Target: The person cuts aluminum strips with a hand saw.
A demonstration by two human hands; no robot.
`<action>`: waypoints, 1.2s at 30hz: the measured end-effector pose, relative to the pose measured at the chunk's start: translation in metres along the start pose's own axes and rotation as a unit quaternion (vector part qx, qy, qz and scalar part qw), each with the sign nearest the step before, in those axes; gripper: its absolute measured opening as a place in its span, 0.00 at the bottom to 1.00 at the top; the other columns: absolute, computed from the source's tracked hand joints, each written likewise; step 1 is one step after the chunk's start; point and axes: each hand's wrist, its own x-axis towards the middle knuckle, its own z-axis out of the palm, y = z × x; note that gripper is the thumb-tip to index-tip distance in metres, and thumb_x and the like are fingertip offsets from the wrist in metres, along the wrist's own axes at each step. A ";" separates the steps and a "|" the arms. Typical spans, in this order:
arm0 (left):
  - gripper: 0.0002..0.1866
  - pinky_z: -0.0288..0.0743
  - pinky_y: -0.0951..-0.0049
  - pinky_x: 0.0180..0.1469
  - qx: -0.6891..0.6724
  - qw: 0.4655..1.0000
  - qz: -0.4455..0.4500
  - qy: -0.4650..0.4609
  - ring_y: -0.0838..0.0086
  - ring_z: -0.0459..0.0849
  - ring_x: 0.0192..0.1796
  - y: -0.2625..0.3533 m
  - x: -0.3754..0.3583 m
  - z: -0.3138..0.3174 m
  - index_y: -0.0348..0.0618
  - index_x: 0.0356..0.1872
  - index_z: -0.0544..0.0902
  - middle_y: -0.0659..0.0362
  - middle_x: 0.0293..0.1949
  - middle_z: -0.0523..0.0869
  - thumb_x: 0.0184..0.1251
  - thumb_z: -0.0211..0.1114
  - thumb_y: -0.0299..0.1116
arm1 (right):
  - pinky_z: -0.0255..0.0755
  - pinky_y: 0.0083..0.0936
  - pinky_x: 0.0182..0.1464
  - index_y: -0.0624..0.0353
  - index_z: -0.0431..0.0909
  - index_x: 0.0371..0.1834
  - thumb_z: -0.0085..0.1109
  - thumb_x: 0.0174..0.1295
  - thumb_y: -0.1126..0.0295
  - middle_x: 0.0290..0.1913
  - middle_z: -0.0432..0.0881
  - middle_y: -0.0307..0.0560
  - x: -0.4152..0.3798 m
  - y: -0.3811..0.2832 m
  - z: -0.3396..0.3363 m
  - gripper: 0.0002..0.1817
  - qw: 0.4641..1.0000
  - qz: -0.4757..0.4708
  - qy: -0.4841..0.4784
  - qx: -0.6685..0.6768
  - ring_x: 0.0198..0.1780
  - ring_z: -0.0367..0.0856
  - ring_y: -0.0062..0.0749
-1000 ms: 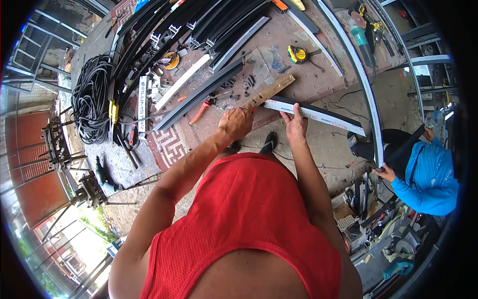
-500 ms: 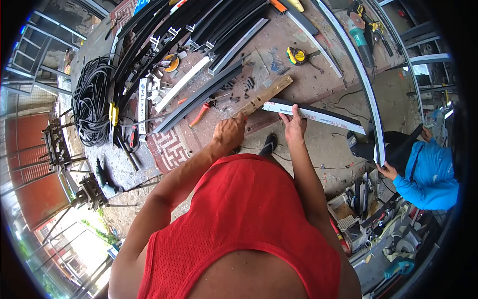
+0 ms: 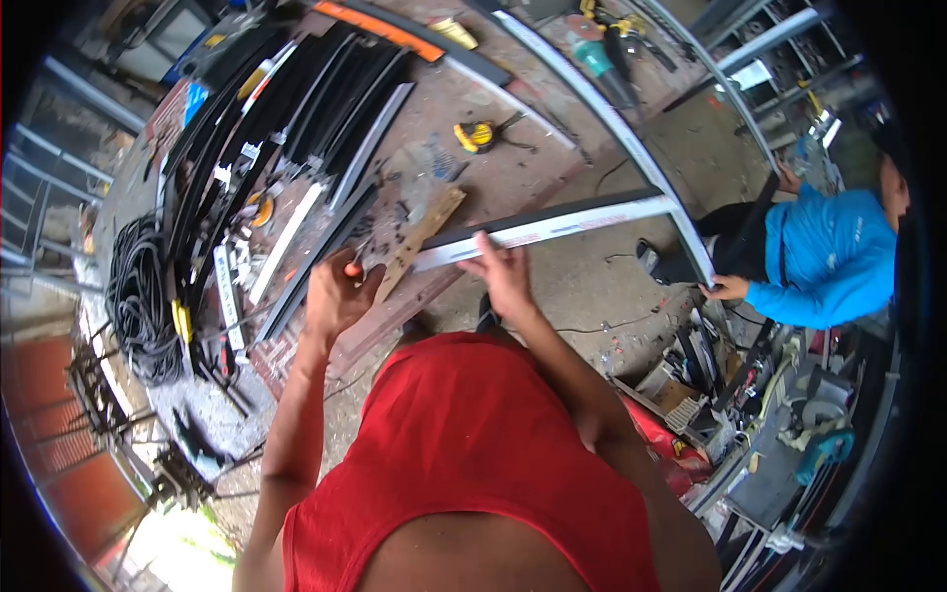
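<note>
My left hand (image 3: 338, 296) is closed around a small tool with a red-orange handle (image 3: 353, 268), apparently pliers; its head is mostly hidden. Beside it a wooden strip (image 3: 426, 237) with small dark marks lies across the bench edge. My right hand (image 3: 503, 284) holds the lower side of an aluminium bar (image 3: 552, 229) with white printed film and a dark upper face. The bar's near end rests by the wooden strip. Its far end meets a long film-covered aluminium profile (image 3: 631, 128), which a co-worker's hand (image 3: 728, 287) grips at the lower end.
The bench (image 3: 434, 109) carries a bundle of black profiles (image 3: 296, 99), a yellow tape measure (image 3: 477, 136), a teal grinder (image 3: 597, 59) and a black cable coil (image 3: 143, 296). The co-worker in a blue jacket (image 3: 829, 257) is at right, above a tool-filled crate (image 3: 681, 400).
My left hand has moved off the wooden strip and taken up the red-orange-handled tool. The bar's far end has swung up to the long profile. My view has turned.
</note>
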 end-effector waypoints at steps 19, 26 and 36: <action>0.23 0.71 0.77 0.56 -0.382 0.911 0.014 -0.152 0.80 0.79 0.48 -0.013 -0.078 0.045 0.35 0.60 0.84 0.62 0.46 0.88 0.63 0.73 0.25 | 0.73 0.29 0.61 0.66 0.58 0.71 0.49 0.80 0.61 0.67 0.74 0.59 0.030 -0.122 0.058 0.26 0.940 -0.256 -0.120 -0.188 0.59 0.79 0.33; 0.22 0.71 0.77 0.56 -0.443 0.874 -0.007 -0.201 0.80 0.79 0.49 -0.033 -0.082 0.014 0.33 0.61 0.83 0.63 0.47 0.88 0.65 0.71 0.24 | 0.74 0.19 0.54 0.62 0.65 0.73 0.61 0.73 0.70 0.56 0.80 0.47 0.059 -0.172 0.100 0.28 0.919 -0.354 -0.088 -0.152 0.51 0.78 0.21; 0.29 0.72 0.70 0.65 -0.364 0.904 0.032 -0.223 0.73 0.82 0.57 -0.077 -0.063 -0.038 0.39 0.65 0.81 0.55 0.55 0.88 0.69 0.73 0.44 | 0.76 0.28 0.44 0.59 0.80 0.51 0.66 0.70 0.65 0.38 0.80 0.42 0.086 -0.104 0.106 0.13 0.953 -0.262 0.114 -0.099 0.40 0.79 0.28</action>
